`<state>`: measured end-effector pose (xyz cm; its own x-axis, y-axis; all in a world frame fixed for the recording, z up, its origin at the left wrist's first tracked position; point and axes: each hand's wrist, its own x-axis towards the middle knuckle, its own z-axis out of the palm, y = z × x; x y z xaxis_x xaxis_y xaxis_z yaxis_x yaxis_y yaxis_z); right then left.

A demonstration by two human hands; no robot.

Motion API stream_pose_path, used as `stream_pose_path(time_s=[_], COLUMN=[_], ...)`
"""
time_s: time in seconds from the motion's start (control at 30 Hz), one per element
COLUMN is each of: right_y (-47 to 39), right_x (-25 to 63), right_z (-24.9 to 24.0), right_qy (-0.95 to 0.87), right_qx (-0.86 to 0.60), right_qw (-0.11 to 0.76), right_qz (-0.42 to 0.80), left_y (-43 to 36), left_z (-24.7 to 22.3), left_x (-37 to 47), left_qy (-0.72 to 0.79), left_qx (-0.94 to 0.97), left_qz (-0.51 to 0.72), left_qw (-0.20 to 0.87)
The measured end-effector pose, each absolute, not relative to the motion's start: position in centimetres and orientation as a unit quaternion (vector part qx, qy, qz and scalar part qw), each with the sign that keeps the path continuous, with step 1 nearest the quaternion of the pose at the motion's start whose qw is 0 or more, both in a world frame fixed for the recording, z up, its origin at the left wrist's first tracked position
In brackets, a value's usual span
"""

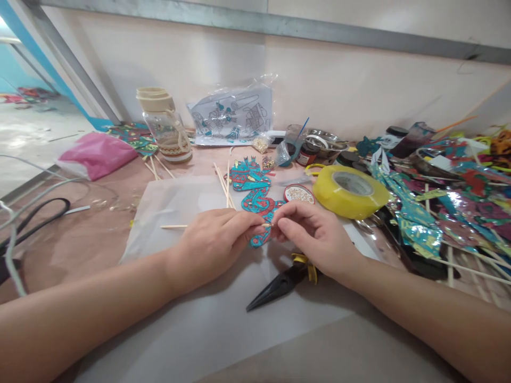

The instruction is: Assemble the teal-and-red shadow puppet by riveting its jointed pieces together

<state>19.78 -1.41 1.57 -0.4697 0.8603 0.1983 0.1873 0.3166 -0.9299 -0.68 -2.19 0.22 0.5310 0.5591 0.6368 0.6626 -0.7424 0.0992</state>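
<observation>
My left hand [217,236] is closed round a thin wooden stick [173,227], whose tail sticks out to the left. The stick's tip shows between my two hands. Thumb and fingers of my right hand [311,234] pinch at that tip; whatever small piece they hold is too tiny to name. Behind and partly under my hands lies a turquoise and red painted cut-out figure [249,183] with shiny round studs. Loose sticks [223,183] rest beside it. Black-nosed pliers [279,287] with yellow handles lie below my right hand, which hides part of them.
Near my right hand are a red-rimmed dish of small beads [298,194] and a yellow tape roll [353,189]. Painted cut-outs on sticks [423,223] pile up at right. A bottle [165,127], pink bag [98,154] and paint jars [307,154] stand behind. White sheeting [191,324] covers the front.
</observation>
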Motion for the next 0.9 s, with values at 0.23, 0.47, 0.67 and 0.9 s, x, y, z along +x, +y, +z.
stream_pose_path(time_s=[0.23, 0.47, 0.67, 0.9], right_y=[-1.49, -1.57, -1.46, -1.59], right_x=[19.62, 19.54, 19.7, 19.55], right_z=[1.34, 1.51, 1.4, 1.56], right_qy=[-0.766, -0.817, -0.838, -0.827], right_qx=[-0.389, -0.386, -0.362, -0.37], right_qw=[0.345, 0.331, 0.339, 0.33], right_qz=[0.378, 0.271, 0.227, 0.265], left_y=[-2.13, -2.1, -2.12, -2.24], left_z=[-0.08, -0.09, -0.17, -0.21], left_x=[-0.91, -0.8, -0.79, -0.71], left_qy=[-0.353, -0.347, -0.34, -0.343], left_qx=[-0.877, -0.881, -0.885, -0.886], left_qz=[-0.32, -0.317, -0.313, -0.296], left_qw=[0.068, 0.059, 0.059, 0.096])
